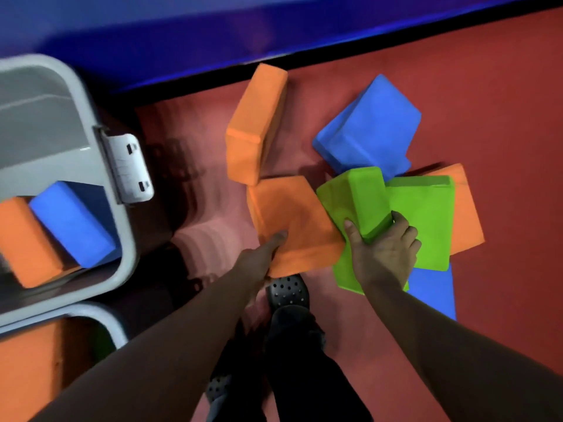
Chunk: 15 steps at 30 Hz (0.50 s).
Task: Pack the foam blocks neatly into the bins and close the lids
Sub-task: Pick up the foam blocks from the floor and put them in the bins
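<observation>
Gripping one end of a smooth, squared-off green foam block [355, 199], the right hand [384, 254] has its thumb on the near face and its fingers curled round the far side. The left hand [262, 257] holds the edge of a flat orange block [292, 223] — fingers hidden beneath. Both blocks sit in a loose heap on the red floor [487, 102], beside a blue block [368, 129]. An open grey bin [100, 166] at left holds orange and blue blocks — a black perforated clog [288, 290] stands just below the heap.

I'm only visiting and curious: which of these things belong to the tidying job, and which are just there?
Part of the job: orange block under the left hand; green block in the right hand; blue block; grey bin.

Just there: black shoe; red floor.
</observation>
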Tool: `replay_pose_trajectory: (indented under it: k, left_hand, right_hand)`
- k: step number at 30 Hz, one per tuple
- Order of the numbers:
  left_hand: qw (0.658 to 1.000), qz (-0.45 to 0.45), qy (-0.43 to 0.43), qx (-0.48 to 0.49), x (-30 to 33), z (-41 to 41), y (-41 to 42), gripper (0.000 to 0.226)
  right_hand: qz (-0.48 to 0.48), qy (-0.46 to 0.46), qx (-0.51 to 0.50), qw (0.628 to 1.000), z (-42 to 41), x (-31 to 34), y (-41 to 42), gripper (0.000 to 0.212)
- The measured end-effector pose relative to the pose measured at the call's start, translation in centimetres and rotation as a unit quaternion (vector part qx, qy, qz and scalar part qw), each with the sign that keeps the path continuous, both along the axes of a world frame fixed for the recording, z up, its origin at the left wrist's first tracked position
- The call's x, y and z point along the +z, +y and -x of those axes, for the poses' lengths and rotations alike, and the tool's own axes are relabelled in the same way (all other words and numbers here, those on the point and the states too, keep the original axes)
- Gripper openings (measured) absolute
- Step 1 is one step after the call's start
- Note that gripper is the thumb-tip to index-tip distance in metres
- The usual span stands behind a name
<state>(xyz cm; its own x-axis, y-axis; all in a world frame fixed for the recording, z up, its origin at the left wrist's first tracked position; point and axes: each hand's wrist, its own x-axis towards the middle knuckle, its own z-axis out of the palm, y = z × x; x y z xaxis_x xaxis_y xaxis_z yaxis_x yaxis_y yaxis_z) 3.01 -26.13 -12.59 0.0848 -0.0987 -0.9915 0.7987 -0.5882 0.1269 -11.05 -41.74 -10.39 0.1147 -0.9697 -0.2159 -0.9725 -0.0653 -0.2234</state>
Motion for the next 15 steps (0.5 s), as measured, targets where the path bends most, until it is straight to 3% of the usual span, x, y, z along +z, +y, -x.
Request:
replay_pose_trajectory:
  k: [4,12,15]
  left_hand:
    - [0.999,0.023,0.034,-0.029,7.6,-4.0,2.9,0.059]
    - [0.996,0.089,-0.015,0.012,21.2,-14.4,12.3,0.061]
    - [0.993,0.082,-0.076,0.037,25.3,-18.3,17.4,0.067]
  right_hand:
    - [0.002,-0.044,0.019,0.999,-1.6,6.5,2.2,0.089]
    - [-0.013,-0.139,0.099,0.985,-10.2,18.6,7.6,0.078]
    - [-0.006,-0.184,0.135,0.974,-14.6,21.6,11.0,0.085]
